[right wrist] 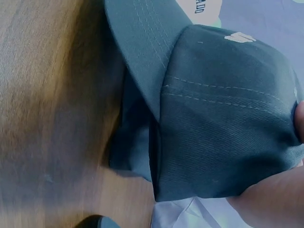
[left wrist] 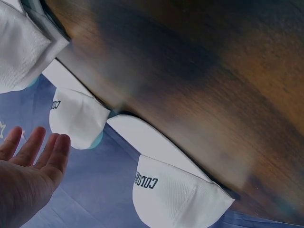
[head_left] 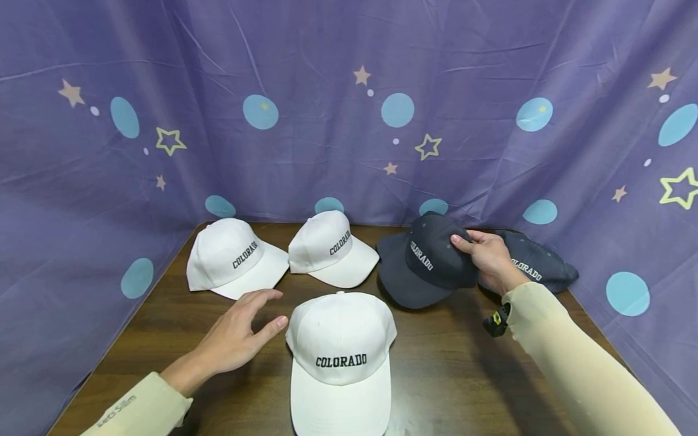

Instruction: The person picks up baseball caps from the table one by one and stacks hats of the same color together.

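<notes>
My right hand (head_left: 491,260) pinches the back of a dark navy baseball cap (head_left: 431,254) lettered COLORADO, its brim pointing front left. In the right wrist view, the side of this dark cap (right wrist: 223,128) fills much of the frame, and part of my hand (right wrist: 273,202) shows at its edge. A second dark cap (head_left: 545,269) lies behind my right wrist, partly hidden. My left hand (head_left: 234,333) hovers, fingers spread and holding nothing, just left of a white COLORADO cap (head_left: 340,336) at the front. The left wrist view also shows this empty hand (left wrist: 35,175).
Two more white caps stand along the back of the brown wooden table (head_left: 436,375): one at the far left (head_left: 223,254), the other at centre (head_left: 324,248). A purple curtain (head_left: 327,66) with stars and dots hangs behind and at both sides.
</notes>
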Tool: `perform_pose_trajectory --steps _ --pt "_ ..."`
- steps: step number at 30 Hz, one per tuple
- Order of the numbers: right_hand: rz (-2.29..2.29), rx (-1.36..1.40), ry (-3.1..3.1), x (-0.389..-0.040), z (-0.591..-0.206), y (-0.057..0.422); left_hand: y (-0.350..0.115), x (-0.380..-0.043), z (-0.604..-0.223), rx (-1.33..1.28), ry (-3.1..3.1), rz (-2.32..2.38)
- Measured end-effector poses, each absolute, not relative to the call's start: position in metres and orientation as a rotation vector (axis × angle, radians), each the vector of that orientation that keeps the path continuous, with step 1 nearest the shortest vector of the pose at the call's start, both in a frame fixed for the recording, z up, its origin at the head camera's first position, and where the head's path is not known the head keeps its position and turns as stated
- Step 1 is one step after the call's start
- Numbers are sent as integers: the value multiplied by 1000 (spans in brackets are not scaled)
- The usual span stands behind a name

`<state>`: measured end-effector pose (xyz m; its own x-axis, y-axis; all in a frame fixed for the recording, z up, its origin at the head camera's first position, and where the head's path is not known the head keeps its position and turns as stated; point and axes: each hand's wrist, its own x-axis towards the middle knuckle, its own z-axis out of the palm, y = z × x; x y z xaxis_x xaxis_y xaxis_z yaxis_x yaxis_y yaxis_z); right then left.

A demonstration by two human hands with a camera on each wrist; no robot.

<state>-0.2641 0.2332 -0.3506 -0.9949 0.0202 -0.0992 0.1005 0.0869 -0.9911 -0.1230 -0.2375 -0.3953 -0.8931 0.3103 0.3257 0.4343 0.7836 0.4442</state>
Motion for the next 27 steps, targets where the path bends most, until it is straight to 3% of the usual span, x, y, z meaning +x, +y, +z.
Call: perform_pose_trajectory --steps 27 --pt "-2157 -145 2090 -242 -332 259 -239 -123 -396 -599 -2725 -751"
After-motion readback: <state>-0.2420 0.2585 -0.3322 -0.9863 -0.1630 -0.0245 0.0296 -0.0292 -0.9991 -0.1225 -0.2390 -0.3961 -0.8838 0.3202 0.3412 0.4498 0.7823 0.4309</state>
